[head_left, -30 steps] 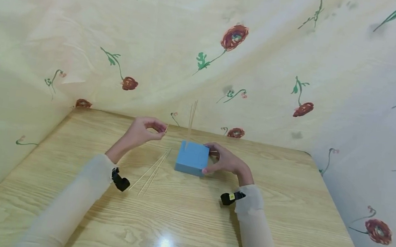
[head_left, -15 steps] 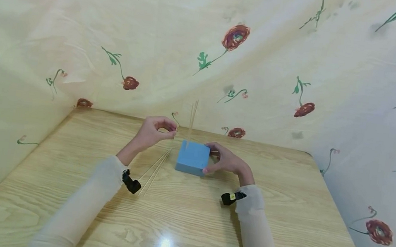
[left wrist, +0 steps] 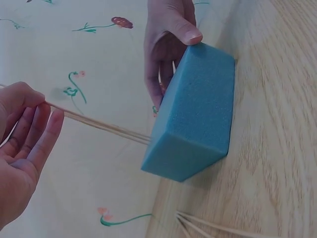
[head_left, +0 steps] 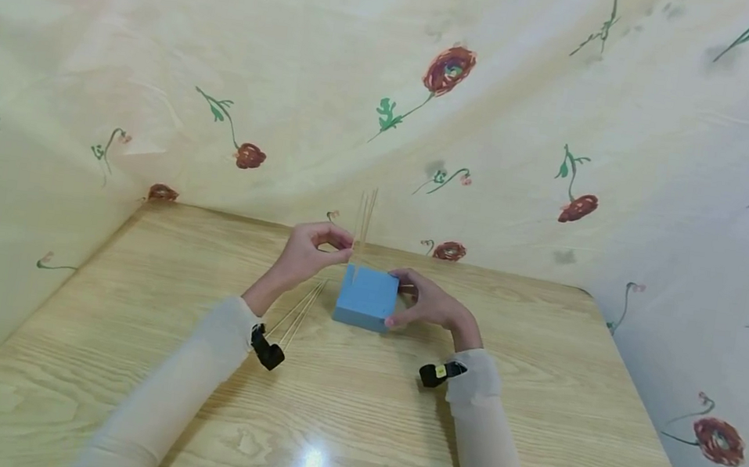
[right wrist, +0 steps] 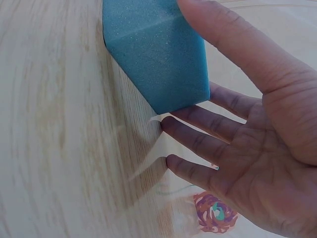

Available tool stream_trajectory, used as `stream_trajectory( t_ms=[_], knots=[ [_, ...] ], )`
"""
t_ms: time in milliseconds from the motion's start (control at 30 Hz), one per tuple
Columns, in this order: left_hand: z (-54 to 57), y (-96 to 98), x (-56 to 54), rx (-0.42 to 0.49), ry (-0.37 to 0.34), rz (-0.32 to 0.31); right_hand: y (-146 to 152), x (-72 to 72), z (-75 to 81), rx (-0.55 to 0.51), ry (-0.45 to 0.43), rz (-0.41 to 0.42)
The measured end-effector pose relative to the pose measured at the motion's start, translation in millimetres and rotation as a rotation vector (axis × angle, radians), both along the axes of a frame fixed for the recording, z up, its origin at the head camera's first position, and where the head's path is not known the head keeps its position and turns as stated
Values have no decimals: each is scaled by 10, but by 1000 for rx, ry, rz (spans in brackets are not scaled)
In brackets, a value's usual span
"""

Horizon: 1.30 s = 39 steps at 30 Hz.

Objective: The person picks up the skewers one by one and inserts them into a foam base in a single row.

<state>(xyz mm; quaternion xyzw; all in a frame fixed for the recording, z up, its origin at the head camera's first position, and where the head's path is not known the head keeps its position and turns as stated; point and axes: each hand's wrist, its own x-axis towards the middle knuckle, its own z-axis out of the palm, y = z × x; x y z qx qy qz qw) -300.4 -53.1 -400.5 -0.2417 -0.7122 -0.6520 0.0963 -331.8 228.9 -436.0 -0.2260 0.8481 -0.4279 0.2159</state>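
A blue foam block [head_left: 369, 300] lies on the table, with a few thin bamboo skewers [head_left: 367, 221] standing in its top near the far left corner. My left hand [head_left: 311, 255] pinches another skewer [head_left: 358, 219] between thumb and fingertips, upright beside the standing ones. In the left wrist view that skewer and the others overlap, so I cannot tell whether its lower end touches the foam. On the block's right side, my right hand [head_left: 432, 306] holds it, thumb at the near corner and fingers at the far side, as the right wrist view also shows the foam block [right wrist: 158, 59].
Several loose skewers [head_left: 301, 317] lie fanned out on the wooden table [head_left: 351, 412], left of the block and partly under the left wrist. A flowered cloth [head_left: 335, 102] hangs behind the table and along its sides.
My left hand has moved right with its skewer, from left of the block to its far left corner beside the standing skewers. The right hand and block have stayed in place.
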Motion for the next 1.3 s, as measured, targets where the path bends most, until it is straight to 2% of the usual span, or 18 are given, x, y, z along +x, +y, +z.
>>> stream_trajectory(
  t_ms=[467,1300],
  knots=[
    [-72,128,-43,5,28,18,6,13,1,16,8,2],
    [-111,168,-67,-6,20,35,12,-3,-17,20,22,5]
  ],
)
